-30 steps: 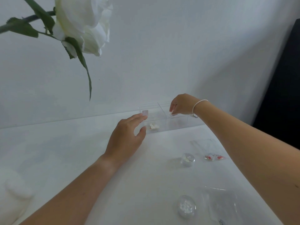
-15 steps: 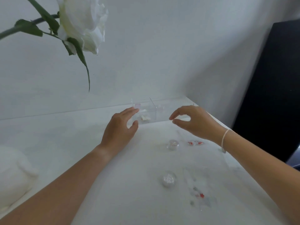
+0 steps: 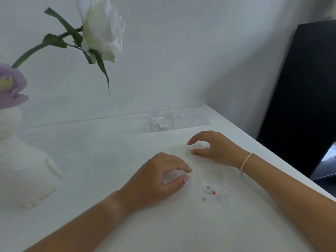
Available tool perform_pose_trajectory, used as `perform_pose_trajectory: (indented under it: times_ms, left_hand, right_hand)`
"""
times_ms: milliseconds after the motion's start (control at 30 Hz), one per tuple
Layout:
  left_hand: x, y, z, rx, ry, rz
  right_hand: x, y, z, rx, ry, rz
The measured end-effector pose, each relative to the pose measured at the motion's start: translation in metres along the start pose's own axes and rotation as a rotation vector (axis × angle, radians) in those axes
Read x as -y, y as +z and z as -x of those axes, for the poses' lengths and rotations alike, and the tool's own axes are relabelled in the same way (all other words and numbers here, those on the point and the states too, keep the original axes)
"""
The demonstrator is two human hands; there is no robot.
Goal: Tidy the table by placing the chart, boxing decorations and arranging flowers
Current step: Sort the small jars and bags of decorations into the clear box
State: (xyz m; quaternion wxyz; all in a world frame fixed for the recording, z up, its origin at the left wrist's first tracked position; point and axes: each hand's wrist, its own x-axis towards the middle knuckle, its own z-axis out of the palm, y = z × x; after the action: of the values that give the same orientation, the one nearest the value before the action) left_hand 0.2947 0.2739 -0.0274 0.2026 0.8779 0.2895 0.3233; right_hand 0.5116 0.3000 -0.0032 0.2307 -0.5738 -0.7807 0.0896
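Now that both hands have dropped back from the box point(image 3: 180, 117), we cup the left hand point(image 3: 160, 177) and right hand point(image 3: 212, 148) over small clear jars. Whether either grips yet, we cannot tell. Loose beads point(image 3: 211, 194) lie just right of the left hand; boxing continues.

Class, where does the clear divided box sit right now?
The clear divided box sits at the table's far edge by the wall, beyond both hands, right of the white rose.

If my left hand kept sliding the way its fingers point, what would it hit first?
Probably the right hand, though depth is unclear. The left hand points up-right, with bare table between them.
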Motion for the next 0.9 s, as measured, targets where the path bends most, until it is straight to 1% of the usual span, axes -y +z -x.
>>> perform_pose_trajectory:
  times_ms: [133, 500, 600, 767, 900]
  left_hand:
    - [-0.002, -0.001, 0.001, 0.02, -0.002, -0.021]
    - [0.0, -0.001, -0.003, 0.01, 0.042, -0.025]
    - [0.003, -0.004, -0.008, -0.022, 0.059, -0.058]
    - [0.015, -0.013, -0.025, -0.122, 0.028, -0.054]
    - [0.026, -0.025, -0.054, -0.24, 0.029, -0.036]
  right_hand:
    - [-0.004, 0.005, -0.001, -0.016, 0.002, 0.037]
    - [-0.011, 0.009, -0.006, -0.07, -0.061, 0.007]
    - [-0.012, 0.006, -0.007, -0.097, -0.071, -0.025]
    - [-0.013, -0.004, -0.012, -0.195, -0.05, -0.13]
    - [-0.018, -0.012, -0.03, -0.275, -0.026, -0.161]
